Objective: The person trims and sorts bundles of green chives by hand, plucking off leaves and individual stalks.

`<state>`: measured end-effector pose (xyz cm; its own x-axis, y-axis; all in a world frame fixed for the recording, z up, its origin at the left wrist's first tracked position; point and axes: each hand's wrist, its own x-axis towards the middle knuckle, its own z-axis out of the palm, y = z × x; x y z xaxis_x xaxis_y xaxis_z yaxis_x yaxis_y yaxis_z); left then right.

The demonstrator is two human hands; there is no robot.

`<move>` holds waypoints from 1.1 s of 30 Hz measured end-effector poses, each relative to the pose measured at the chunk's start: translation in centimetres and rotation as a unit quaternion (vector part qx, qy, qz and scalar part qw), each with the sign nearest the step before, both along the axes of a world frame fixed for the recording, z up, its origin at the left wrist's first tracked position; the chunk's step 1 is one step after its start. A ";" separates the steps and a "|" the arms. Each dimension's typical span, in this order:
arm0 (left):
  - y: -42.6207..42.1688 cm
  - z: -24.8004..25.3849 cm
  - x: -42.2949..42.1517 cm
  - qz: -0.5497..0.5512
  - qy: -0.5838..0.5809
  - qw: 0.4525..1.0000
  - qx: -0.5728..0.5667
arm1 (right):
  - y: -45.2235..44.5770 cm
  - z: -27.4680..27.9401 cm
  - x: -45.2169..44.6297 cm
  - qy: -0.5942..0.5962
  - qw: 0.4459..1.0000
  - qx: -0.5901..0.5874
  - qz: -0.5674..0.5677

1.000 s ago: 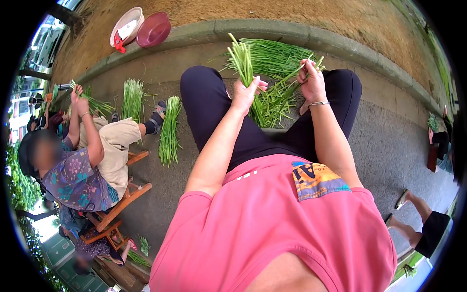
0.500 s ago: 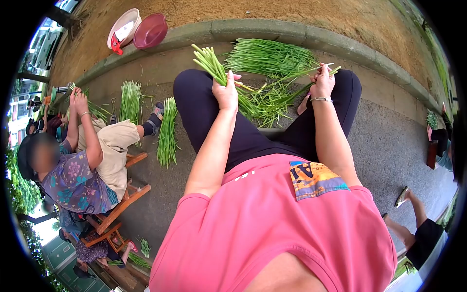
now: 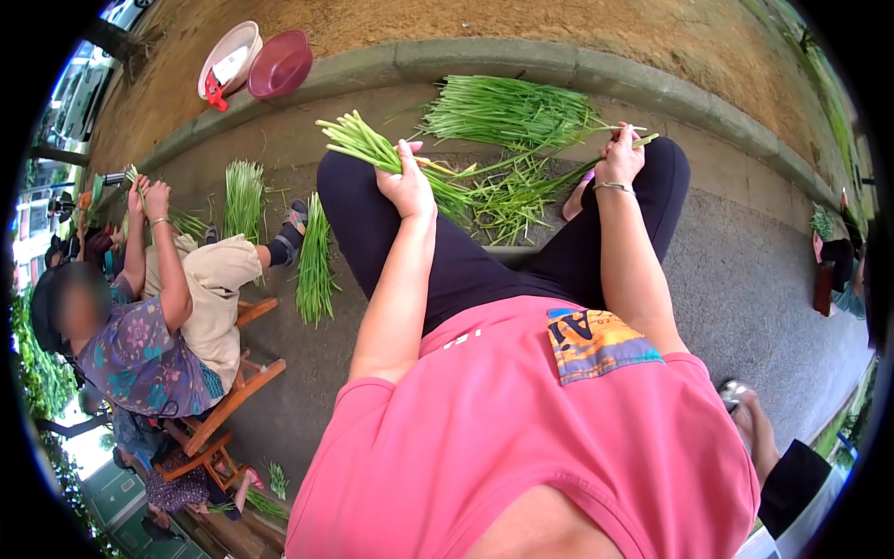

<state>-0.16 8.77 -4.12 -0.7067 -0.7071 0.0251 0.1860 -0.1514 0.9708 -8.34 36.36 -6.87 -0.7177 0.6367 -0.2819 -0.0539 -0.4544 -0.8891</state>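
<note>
- Shirt [image 3: 494, 419] of pink is closest, then dark trousers [image 3: 466, 270] with knees set wide.
- The left hand [image 3: 407, 186] is at the left knee, its fingers wrapped around a bunch of green stalks [image 3: 358, 140].
- The bunch lies on a slant: pale fat ends point up and out to the left, leafy ends run down to the right, between the knees.
- The right hand [image 3: 621, 163] is by the right knee, its fingers pinched on a few thin stalks [image 3: 646, 142].
- From the right fingers, the bunch is well off to the left, so the left hand is nearer.
- Loose leaves [image 3: 517, 200] lie in a messy heap between the hands.
- Past them, a big green pile [image 3: 507, 110] lies side to side, near the kerb [image 3: 456, 58].
</note>
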 end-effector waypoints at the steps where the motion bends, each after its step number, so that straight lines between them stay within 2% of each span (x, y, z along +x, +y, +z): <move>1: 0.0 0.1 0.1 0.001 -0.001 1.000 0.000 | 0.0 0.2 0.0 -0.011 1.000 0.008 -0.013; 6: 0.2 0.8 0.3 0.026 0.005 0.998 -0.049 | -0.3 0.4 0.2 -0.025 0.999 0.043 -0.016; 8: 0.3 1.1 0.4 0.031 0.004 0.997 -0.076 | -0.6 0.2 0.2 0.058 0.974 0.219 -0.011; 11: 0.1 1.9 0.4 0.037 0.011 0.993 -0.111 | -0.7 0.6 0.5 0.063 0.957 0.283 0.019; 13: -0.6 2.7 0.3 0.042 0.048 0.962 -0.264 | -1.0 0.4 0.6 0.050 0.950 0.308 0.023; 14: -0.6 4.4 0.4 0.052 0.049 0.955 -0.287 | -0.9 0.1 0.5 0.030 0.936 0.348 0.032; 15: -0.9 5.8 0.5 0.047 0.042 0.963 -0.262 | -0.9 -0.2 0.5 0.011 0.921 0.388 0.042; 17: -1.8 8.0 0.0 0.056 0.062 0.965 -0.247 | -0.9 -1.1 0.4 0.010 0.918 0.393 0.049; 20: -2.2 12.1 -0.3 0.051 0.126 0.969 -0.205 | -0.6 -2.2 0.4 -0.046 0.855 0.508 0.097; 21: -2.2 13.3 -0.4 0.063 0.154 0.966 -0.199 | -0.8 -1.9 0.7 -0.047 0.855 0.508 0.097; 23: -2.7 15.6 -0.5 0.060 0.225 0.948 -0.217 | -1.1 -1.1 1.2 -0.134 0.787 0.586 0.139; 24: -3.1 16.8 -0.4 0.062 0.260 0.940 -0.213 | -1.3 -0.6 1.5 -0.157 0.773 0.595 0.155; 27: -3.9 20.5 0.1 0.085 0.344 0.906 -0.232 | -1.6 -0.8 1.7 -0.158 0.755 0.620 0.146; 30: -4.8 23.0 0.5 0.108 0.365 0.901 -0.207 | -1.9 -0.7 1.9 -0.167 0.756 0.611 0.163; 32: -5.7 23.5 0.4 0.044 0.379 0.899 -0.213 | -2.1 -0.8 2.0 -0.167 0.757 0.605 0.181; 33: -5.5 23.3 0.3 0.044 0.379 0.899 -0.214 | -2.3 -0.8 2.1 -0.170 0.733 0.618 0.227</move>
<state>0.13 3.31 19.16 -0.3131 -0.5702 0.7595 0.8124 0.2534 0.5251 -6.28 34.05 -7.67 -0.9571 0.2734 0.0964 0.1737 0.8072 -0.5641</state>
